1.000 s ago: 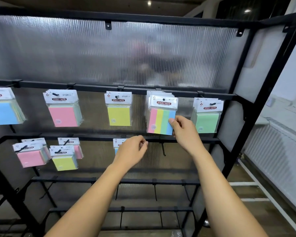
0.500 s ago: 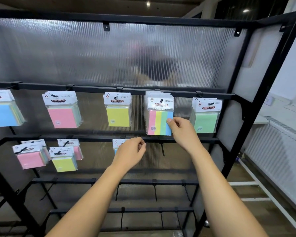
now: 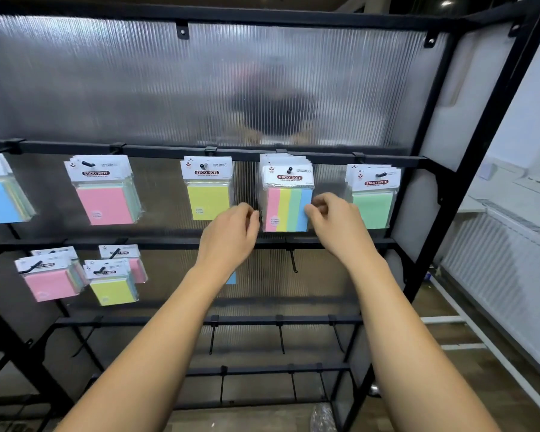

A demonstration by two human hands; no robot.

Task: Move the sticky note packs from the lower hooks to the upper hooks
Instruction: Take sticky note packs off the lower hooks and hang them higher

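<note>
Four-stripe sticky note pack (image 3: 289,207) (pink, yellow, green, blue, w/ white header) hangs frontmost on upper hook (image 3: 290,169). R hand (image 3: 337,226) pinches its right edge. L hand (image 3: 231,235): fingers curled at left edge, grip unclear.

I am showing my left hand (image 3: 231,235) and right hand (image 3: 337,229) bare, both forearms (image 3: 156,338) uncovered from the frame's bottom edge up to its middle.

A ribbed translucent panel (image 3: 200,88) fills the upper half of the frame. A white radiator (image 3: 496,269) stands at the right edge. Wooden floor (image 3: 449,375) shows at lower right.
</note>
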